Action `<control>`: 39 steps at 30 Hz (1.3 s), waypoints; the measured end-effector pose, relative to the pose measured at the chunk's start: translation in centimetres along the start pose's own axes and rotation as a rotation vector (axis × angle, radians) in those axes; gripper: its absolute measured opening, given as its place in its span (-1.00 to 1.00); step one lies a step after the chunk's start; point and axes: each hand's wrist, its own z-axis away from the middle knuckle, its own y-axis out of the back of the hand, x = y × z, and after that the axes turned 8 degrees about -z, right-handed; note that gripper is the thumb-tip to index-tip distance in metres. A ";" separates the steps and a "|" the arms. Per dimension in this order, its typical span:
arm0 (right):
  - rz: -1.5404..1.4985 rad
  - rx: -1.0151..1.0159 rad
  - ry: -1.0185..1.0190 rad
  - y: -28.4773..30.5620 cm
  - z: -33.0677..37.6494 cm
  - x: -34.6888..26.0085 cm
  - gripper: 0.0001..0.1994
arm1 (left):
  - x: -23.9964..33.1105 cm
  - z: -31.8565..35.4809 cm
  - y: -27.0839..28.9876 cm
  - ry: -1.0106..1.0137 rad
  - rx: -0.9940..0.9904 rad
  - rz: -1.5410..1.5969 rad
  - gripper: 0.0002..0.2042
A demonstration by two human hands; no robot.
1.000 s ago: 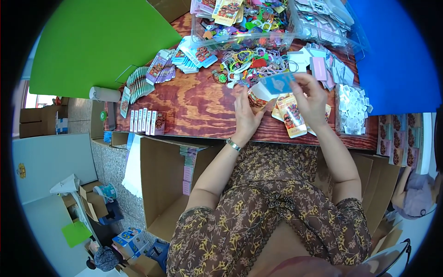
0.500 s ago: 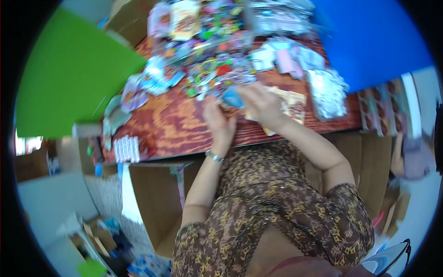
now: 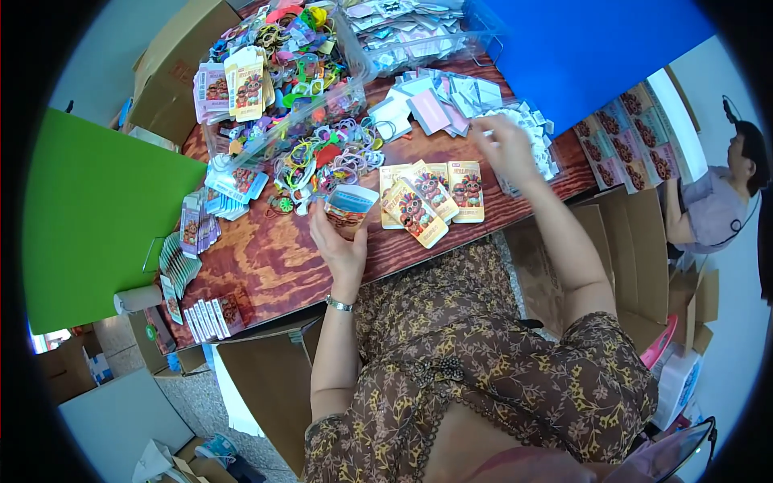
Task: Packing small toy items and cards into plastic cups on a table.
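Note:
My left hand (image 3: 341, 251) is closed round a small printed packet (image 3: 348, 217), held upright over the table with its mouth spread wide and a blue inside showing. Reaching across to the right, my right hand (image 3: 506, 150) has its fingers loosely bent and apart, and nothing shows in them. It hovers beside a heap of small silvery sachets (image 3: 541, 137) in a clear tray. Flat yellow packets with cartoon figures (image 3: 417, 216) lie overlapping between my hands. Beyond them are loose white and pink square cards (image 3: 428, 111) and a pile of colourful bands and trinkets (image 3: 326, 161).
A clear bin of coloured trinkets (image 3: 302, 121) and another of sachets (image 3: 419, 44) stand at the back. Fanned packets (image 3: 197, 221) and a row of small boxes (image 3: 211, 319) line the left. Green (image 3: 105, 217) and blue (image 3: 596, 64) panels flank the table. A person (image 3: 717, 193) is at far right.
My right hand has left the packet by my left hand and moved right to the sachets. My left hand has shifted left and down, with the packet now spread open. The view has tilted.

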 end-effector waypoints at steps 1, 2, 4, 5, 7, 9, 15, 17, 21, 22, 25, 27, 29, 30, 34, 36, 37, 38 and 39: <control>0.063 0.044 -0.091 1.4 -0.1 3.4 -0.81 | -0.1 -0.1 0.0 0.000 -0.013 0.018 -0.12; 0.168 -0.036 -0.178 3.0 0.1 6.3 -0.80 | -0.3 -0.1 -0.1 -0.002 -0.014 0.035 -0.11; 0.273 -0.117 -0.268 4.2 0.5 8.2 -0.78 | -0.5 0.0 -0.2 -0.024 0.009 -0.012 -0.13; 0.290 -0.183 -0.351 4.3 0.7 8.1 -0.75 | -0.6 0.0 -0.2 -0.044 0.035 -0.063 -0.15; 0.305 -0.248 -0.435 4.2 1.1 7.9 -0.72 | -0.6 0.0 -0.2 -0.052 0.035 -0.069 -0.15; 0.438 -0.236 -0.462 3.1 1.0 6.8 -0.70 | -0.5 0.0 -0.3 -0.062 0.032 -0.077 -0.14; 0.385 -0.208 -0.338 2.6 1.3 8.4 -0.71 | -0.7 0.1 -0.1 -0.042 0.027 -0.057 -0.14; 0.111 -0.117 -0.397 4.0 1.1 9.1 -0.72 | -0.9 0.2 0.1 0.024 -0.022 0.027 -0.13; 0.110 -0.158 -0.464 6.9 0.1 8.4 -0.75 | -1.0 0.4 0.2 0.031 -0.022 -0.010 -0.13; 0.150 -0.203 -0.488 7.3 0.0 8.4 -0.75 | -1.0 0.5 0.1 0.022 -0.021 -0.008 -0.13; 0.381 -0.041 0.049 8.1 1.5 10.2 -0.74 | -0.8 0.2 -0.1 0.000 -0.025 0.001 -0.13; 0.395 -0.082 -0.121 8.5 0.7 7.1 -0.73 | -1.0 0.4 -0.1 0.002 -0.027 -0.006 -0.12; 0.410 -0.116 -0.296 8.1 0.4 5.6 -0.72 | -0.9 0.4 0.0 0.016 -0.031 -0.003 -0.12; 0.529 -0.134 -0.228 7.9 0.5 5.5 -0.72 | -1.0 0.4 -0.1 0.013 -0.033 0.000 -0.12; 0.624 -0.288 -0.151 7.1 1.6 5.1 -0.74 | -1.1 0.3 -0.1 0.006 -0.022 -0.001 -0.12; 0.467 -0.271 -0.223 7.7 1.8 5.7 -0.76 | -0.9 0.3 0.0 0.014 -0.022 0.011 -0.12; 0.468 -0.273 -0.223 8.1 1.5 6.4 -0.76 | -1.0 0.4 0.1 0.015 -0.022 0.009 -0.12; 0.439 -0.249 -0.271 8.5 1.2 7.1 -0.77 | -1.0 0.3 0.1 0.013 -0.023 0.008 -0.11; 0.410 -0.225 -0.319 8.6 1.1 7.6 -0.78 | -1.1 0.3 0.1 0.011 -0.025 0.009 -0.11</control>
